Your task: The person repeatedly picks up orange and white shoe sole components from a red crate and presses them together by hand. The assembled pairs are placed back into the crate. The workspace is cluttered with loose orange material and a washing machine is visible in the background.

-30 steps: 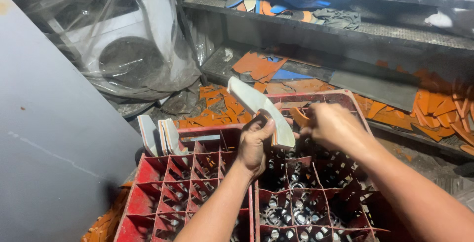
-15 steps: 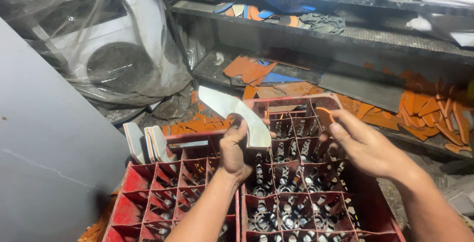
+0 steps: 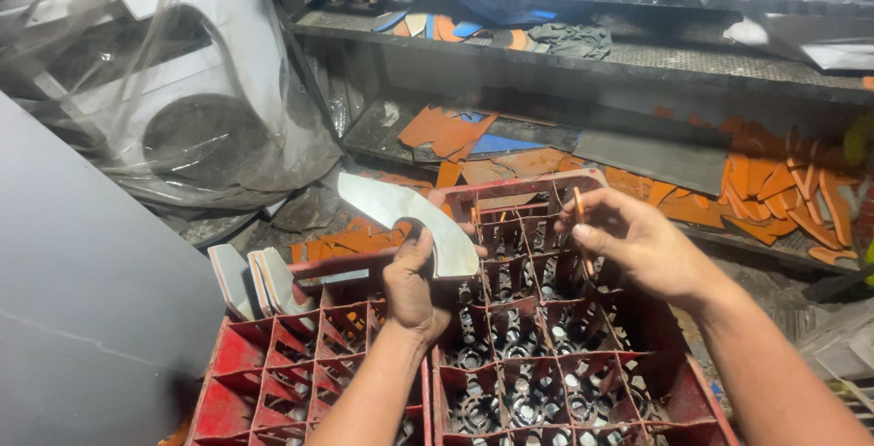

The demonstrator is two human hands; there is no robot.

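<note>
Head view: we're mid-sort by the look of it. Our left hand is clamped around a curved, pale grey blade-shaped piece, thumb and fingers wrapped over its lower end, and the piece is held up in the air above the back edge of the red plastic crate. Our right hand pinches a thin orange strip between thumb and fingertips, palm partly spread, just beside the grey piece but not touching it. Three similar flat pieces already stand on edge in the back-left cells of the left crate, so we judge a few are done. The rest of that crate's cells look vacant, so plenty of room is left. The right-hand crate is a matching red grid, scuffed and dusty, its cells full of dark round metal tops, probably bottles; we can't tell for sure. The grey piece looks rigid, smooth and matte, like sheet metal or stiff plastic, with one pointed tip. Orange offcuts, thin and curved, litter the dark metal shelves behind. Crumpled clear plastic sheeting covers something white at left.
</note>
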